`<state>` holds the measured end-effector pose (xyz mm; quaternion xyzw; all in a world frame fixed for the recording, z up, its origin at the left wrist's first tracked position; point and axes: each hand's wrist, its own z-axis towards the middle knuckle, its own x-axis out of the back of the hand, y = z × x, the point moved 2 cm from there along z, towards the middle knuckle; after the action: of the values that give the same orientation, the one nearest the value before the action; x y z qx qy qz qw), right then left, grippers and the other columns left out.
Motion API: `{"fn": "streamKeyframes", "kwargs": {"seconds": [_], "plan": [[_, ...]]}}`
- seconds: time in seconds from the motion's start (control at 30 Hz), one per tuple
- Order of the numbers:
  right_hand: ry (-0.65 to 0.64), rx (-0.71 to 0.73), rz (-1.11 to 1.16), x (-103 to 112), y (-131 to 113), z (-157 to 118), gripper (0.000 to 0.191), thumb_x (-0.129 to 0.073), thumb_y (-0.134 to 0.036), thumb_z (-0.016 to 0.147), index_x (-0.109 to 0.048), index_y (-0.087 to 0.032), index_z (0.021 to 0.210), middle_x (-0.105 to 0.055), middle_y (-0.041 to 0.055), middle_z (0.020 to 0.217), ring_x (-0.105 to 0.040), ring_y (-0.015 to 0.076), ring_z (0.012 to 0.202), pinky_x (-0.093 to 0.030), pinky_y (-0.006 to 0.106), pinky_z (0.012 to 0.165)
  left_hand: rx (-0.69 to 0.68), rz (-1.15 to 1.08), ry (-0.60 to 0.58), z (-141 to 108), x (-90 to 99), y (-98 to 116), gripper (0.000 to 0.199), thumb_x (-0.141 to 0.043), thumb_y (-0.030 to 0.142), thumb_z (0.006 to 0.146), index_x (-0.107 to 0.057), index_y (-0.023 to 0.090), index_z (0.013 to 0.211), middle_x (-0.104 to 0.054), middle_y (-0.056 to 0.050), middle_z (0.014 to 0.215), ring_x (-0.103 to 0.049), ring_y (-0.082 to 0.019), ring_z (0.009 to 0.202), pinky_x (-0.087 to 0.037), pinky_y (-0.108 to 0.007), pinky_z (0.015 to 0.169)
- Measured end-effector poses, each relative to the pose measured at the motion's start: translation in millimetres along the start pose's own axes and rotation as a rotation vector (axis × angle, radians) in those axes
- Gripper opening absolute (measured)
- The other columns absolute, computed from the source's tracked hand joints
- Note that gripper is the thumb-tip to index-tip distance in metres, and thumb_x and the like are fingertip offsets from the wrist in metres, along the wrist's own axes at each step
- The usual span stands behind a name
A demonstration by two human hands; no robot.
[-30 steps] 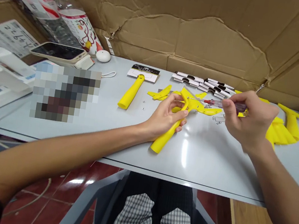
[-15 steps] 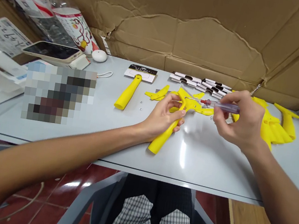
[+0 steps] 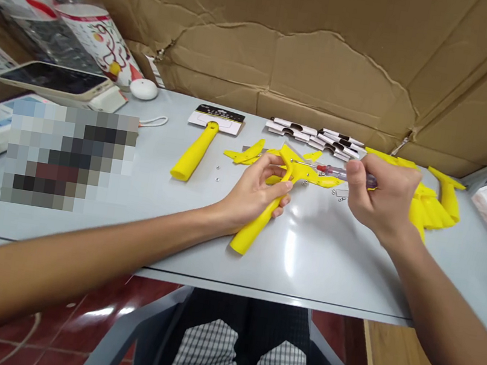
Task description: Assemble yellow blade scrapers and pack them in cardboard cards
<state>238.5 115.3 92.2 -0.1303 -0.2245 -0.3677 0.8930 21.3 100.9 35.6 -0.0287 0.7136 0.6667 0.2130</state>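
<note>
My left hand (image 3: 260, 191) is wrapped round a yellow handle (image 3: 250, 232) whose wider head points up and away from me. In my right hand (image 3: 381, 194) is a screwdriver (image 3: 339, 173) with a clear purplish grip, held nearly level. Its shaft reaches left to the handle's head, where the tip meets a small screw. Flat yellow pieces (image 3: 251, 152) lie behind and beside the head. Small metal nuts (image 3: 218, 174) rest left of my left hand, and more small metal parts (image 3: 341, 194) lie near the screwdriver.
Another yellow handle (image 3: 195, 151) lies on the table (image 3: 196, 255) under a black-and-white card. Folded cards (image 3: 292, 132) sit at the back. More yellow handles (image 3: 434, 208) are piled right. A phone (image 3: 55, 79), bottles (image 3: 96, 32) and a blurred patch are left; cardboard (image 3: 226, 52) stands behind.
The view has shifted slightly, so most things appear further left. My right hand's fingers have closed more round the screwdriver grip. My left hand keeps its hold on the handle.
</note>
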Motion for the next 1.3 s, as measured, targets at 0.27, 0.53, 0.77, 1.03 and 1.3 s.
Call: {"fn": "streamKeyframes", "kwargs": {"seconds": [0.27,0.53,0.77,1.03,1.3], "plan": [[0.019,0.002,0.123,0.0,-1.1,-0.8,0.018,-0.066,-0.023,0.093,-0.053,-0.029,0.104,-0.06,-0.0078,0.07,-0.052,0.0111,0.046,-0.04,0.028,0.046,0.008,0.011,0.014,0.4,-1.2,-1.1,0.037,-0.079,0.018,0.09,-0.05,0.023,0.111,-0.054,-0.003,0.116,-0.062,-0.006,0.06,-0.047,-0.023,0.045],[-0.015,0.117,0.262,1.5,-2.6,3.4,0.017,-0.074,-0.015,0.091,-0.064,-0.026,0.1,-0.072,0.0008,0.091,-0.065,0.0141,0.065,-0.051,0.026,0.047,0.02,-0.012,0.032,1.3,0.4,-2.3,0.038,-0.079,0.019,0.09,-0.049,0.024,0.112,-0.057,-0.004,0.116,-0.062,-0.007,0.061,-0.046,-0.023,0.045],[0.052,0.108,0.249,0.5,-1.0,-0.5,0.035,-0.077,-0.008,0.087,-0.069,-0.027,0.116,-0.08,0.0017,0.102,-0.073,0.0168,0.071,-0.058,0.028,0.051,0.017,-0.014,0.025,1.7,0.3,-1.6,0.046,-0.086,0.022,0.085,-0.048,0.024,0.111,-0.057,-0.004,0.115,-0.061,-0.007,0.061,-0.047,-0.023,0.046],[0.025,0.114,0.217,0.4,-1.6,1.7,0.023,-0.07,-0.006,0.091,-0.075,-0.028,0.096,-0.084,0.0014,0.103,-0.078,0.019,0.076,-0.059,0.031,0.055,0.009,-0.025,0.023,2.0,0.7,-2.3,0.045,-0.087,0.023,0.084,-0.05,0.024,0.11,-0.056,-0.003,0.115,-0.061,-0.007,0.061,-0.046,-0.023,0.046],[0.026,0.091,0.275,3.1,-1.9,4.5,0.024,-0.071,-0.004,0.091,-0.074,-0.027,0.092,-0.085,0.0006,0.097,-0.08,0.0186,0.075,-0.057,0.028,0.05,0.0,-0.026,0.018,2.4,1.2,-2.6,0.051,-0.091,0.025,0.08,-0.05,0.024,0.111,-0.056,-0.003,0.112,-0.06,-0.007,0.06,-0.044,-0.024,0.045]]}}
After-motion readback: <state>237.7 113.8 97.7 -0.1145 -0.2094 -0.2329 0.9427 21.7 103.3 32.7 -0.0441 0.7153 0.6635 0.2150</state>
